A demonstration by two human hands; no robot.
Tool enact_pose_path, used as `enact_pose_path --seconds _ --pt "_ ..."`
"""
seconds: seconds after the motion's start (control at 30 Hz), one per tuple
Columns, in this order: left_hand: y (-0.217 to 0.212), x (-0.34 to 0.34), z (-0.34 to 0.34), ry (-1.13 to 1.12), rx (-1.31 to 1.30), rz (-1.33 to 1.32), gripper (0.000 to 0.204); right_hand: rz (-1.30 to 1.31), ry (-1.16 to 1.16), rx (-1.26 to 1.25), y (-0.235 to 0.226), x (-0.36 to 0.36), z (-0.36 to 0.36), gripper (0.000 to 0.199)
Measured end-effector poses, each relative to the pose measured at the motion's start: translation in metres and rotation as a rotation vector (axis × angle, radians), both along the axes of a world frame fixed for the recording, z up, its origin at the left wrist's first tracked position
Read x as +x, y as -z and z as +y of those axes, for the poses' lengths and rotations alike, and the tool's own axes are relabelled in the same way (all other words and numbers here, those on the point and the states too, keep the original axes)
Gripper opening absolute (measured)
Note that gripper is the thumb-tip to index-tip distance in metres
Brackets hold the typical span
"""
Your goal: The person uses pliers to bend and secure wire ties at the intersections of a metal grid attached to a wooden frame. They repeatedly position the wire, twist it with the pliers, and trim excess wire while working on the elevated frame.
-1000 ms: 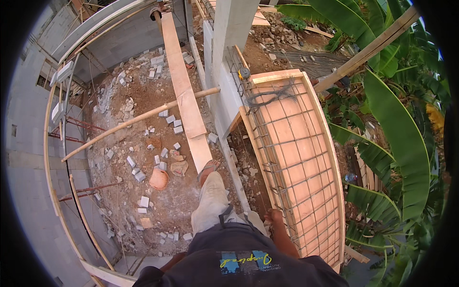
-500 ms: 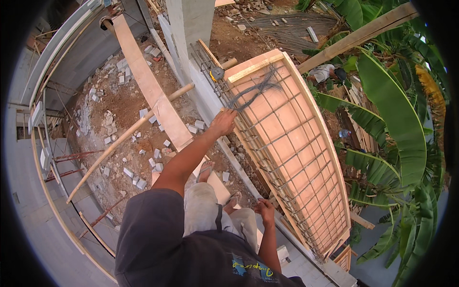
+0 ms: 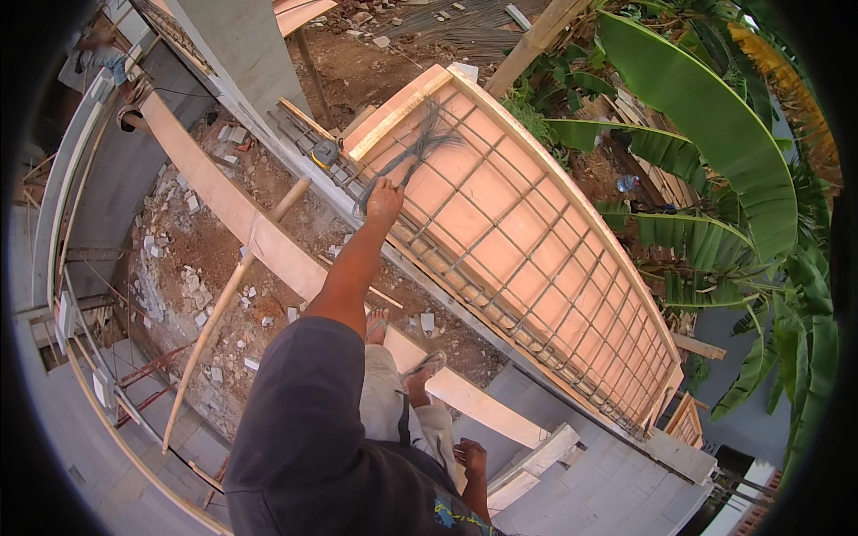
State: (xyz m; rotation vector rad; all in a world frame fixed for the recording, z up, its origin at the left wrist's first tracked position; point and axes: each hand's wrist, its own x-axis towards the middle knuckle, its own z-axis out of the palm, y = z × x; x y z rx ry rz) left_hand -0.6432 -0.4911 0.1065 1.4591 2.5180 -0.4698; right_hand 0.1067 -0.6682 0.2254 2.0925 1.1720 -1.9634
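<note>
My left hand [image 3: 384,200] reaches out to the upper end of a steel rebar mesh [image 3: 500,214], its fingers closed around a bundle of thin grey tie wire [image 3: 427,143]. The wire's loose ends fan out over the mesh. Under the bars lies a curved plywood panel [image 3: 527,237] edged with wooden strips. A yellow and black tape measure [image 3: 324,154] rests on the bars just beyond my left hand. Low down beside my leg, my right hand [image 3: 471,456] has curled fingers; whatever they hold, if anything, is hidden.
My sandalled feet are on a narrow plank [image 3: 483,409] above rubble-strewn ground. A wooden pole [image 3: 214,308] crosses under another long plank [image 3: 201,161]. A concrete column [image 3: 237,58] rises ahead; banana leaves [image 3: 706,116] hang at right. Another person [image 3: 103,58] stands far left.
My left hand has moved onto the tie wire bundle, farther over the mesh's end. My right hand has dropped lower by my leg. The whole view has turned and shifted.
</note>
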Motion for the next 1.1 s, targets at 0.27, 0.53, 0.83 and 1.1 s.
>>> enact_pose_path --seconds 0.27,0.53,0.83,1.1 --pt "-0.182 0.032 0.033 -0.392 0.578 -0.774 0.041 0.010 0.150 0.059 -0.001 -0.031 0.068 0.027" --pt "-0.322 0.169 -0.022 -0.588 1.330 -1.809 0.027 0.335 -0.124 0.608 -0.150 -0.195 0.225 0.027" --pt "-0.410 0.349 -0.053 -0.569 1.457 -2.003 0.024 0.778 -0.514 0.830 -0.321 -0.253 0.222 0.031" --pt "-0.401 0.429 -0.044 -0.541 1.310 -1.896 0.025 0.844 -0.584 0.856 -0.312 -0.173 0.236 0.029"
